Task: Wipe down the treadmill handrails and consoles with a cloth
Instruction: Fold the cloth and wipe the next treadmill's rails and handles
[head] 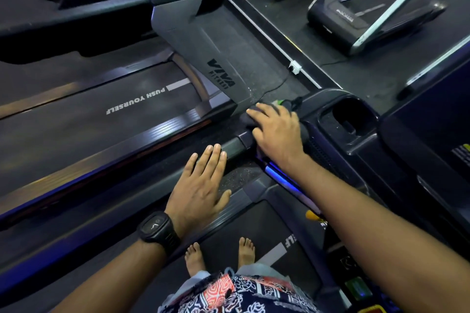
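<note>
Pressing the cloth (246, 119) onto the handrail (235, 147) end, right hand (277, 132) lies flat; left hand (201, 185) unclenched beside.

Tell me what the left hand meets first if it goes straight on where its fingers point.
Probably the handrail, right past the fingertips of the left hand; if it passes above that, next comes the cloth under the right hand. Depth is unclear.
</note>
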